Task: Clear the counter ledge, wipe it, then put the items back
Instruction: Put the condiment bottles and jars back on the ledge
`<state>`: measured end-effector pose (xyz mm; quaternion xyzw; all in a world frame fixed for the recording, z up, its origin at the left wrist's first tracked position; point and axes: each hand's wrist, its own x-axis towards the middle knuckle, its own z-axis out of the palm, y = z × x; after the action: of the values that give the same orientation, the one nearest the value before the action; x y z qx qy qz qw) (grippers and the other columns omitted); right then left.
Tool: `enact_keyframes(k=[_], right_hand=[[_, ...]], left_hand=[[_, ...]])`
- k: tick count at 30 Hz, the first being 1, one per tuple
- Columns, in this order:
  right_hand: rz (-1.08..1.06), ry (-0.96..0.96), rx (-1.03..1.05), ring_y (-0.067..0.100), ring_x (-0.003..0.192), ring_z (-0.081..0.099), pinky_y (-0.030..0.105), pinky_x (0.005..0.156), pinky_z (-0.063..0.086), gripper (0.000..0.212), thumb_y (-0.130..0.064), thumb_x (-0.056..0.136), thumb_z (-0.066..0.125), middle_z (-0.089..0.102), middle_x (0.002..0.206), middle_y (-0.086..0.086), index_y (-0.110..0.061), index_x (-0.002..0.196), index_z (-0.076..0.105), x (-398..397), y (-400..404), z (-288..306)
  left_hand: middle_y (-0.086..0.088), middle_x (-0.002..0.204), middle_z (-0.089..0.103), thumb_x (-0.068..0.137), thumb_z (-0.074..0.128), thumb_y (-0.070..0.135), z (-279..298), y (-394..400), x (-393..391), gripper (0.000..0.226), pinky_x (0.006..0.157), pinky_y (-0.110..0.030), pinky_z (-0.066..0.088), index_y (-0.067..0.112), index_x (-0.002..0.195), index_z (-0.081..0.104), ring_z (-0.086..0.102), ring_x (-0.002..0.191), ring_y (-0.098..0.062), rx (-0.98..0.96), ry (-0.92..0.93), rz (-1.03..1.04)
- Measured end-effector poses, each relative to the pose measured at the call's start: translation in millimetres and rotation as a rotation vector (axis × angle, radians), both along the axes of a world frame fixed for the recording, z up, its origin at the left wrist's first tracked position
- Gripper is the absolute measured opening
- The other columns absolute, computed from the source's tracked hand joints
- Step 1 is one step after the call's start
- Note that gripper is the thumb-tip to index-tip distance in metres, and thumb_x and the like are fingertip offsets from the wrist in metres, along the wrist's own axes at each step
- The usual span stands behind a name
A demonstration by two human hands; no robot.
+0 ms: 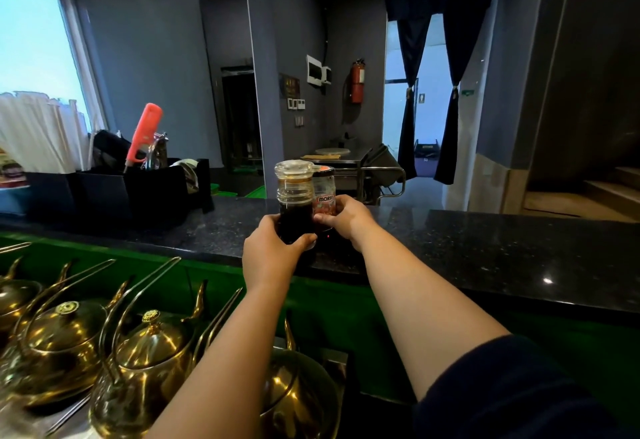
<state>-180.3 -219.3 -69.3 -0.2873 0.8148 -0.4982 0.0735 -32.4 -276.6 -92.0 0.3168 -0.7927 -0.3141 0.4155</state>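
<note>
1. Brass teapots (59, 341) sit nearest, on the lower surface below the bench's front edge: three show whole with lids and long handles, and parts of at least two more are cut off by the frame.
2. Both forearms reach forward over the teapots to the black stone bench (485, 248); a dark sleeve (512, 393) covers the right upper arm.
3. Left hand (268, 255) grips a glass bottle (294, 196) around its lower half, thumb across the front. The bottle holds dark liquid up to its shoulder and has a clear stopper.
4. Right hand (346, 217) grips a jar (324, 196) labelled MORIN, with reddish contents and a dark lid.
5. Bottle and jar touch side by side, near the middle of the bench; whether they rest on it I cannot tell.
6. At the bench's left end, black holders (104, 193) carry white straws (38, 134), a red lighter (143, 134) and metal tools.
</note>
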Motion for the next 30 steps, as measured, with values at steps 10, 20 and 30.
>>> enact_keyframes(k=[10, 20, 30], right_hand=[[-0.02, 0.051, 0.073, 0.024, 0.121, 0.054, 0.038, 0.101, 0.045, 0.051, -0.034, 0.088, 0.068, 0.06, 0.129, 0.005, -0.02, 0.133, 0.051, -0.3, 4.7, 0.5], [-0.006, 0.346, 0.704, 0.032, 0.144, 0.022, 0.046, 0.114, 0.029, 0.063, -0.06, 0.098, 0.029, 0.029, 0.157, 0.005, -0.026, 0.151, 0.031, 51.6, 107.3, -3.5], [-0.174, 0.482, 0.597, 0.02, 0.15, 0.005, 0.052, 0.119, 0.005, 0.059, -0.05, 0.095, 0.049, 0.017, 0.161, -0.002, -0.034, 0.149, 0.031, 177.0, 390.2, -77.3]], left_hand=[[-0.001, 0.113, 0.066, 0.071, 0.079, 0.047, -1.9, 2.9, -4.9, 0.061, 0.067, -0.026, 0.045, 0.017, 0.118, 0.055, 0.063, 0.103, -0.019, -0.02, -0.035, 0.039], [-0.019, 0.149, 0.024, 0.088, 0.062, 0.044, -2.4, 41.5, 17.3, 0.088, 0.105, -0.047, 0.04, 0.01, 0.151, 0.011, 0.038, 0.132, -0.036, 0.063, -0.232, 0.032], [-0.011, 0.115, 0.057, 0.088, 0.059, 0.031, -62.5, 237.9, 108.9, 0.023, 0.092, -0.04, 0.046, 0.019, 0.106, 0.068, 0.057, 0.105, -0.03, -0.215, -0.232, -0.296]])
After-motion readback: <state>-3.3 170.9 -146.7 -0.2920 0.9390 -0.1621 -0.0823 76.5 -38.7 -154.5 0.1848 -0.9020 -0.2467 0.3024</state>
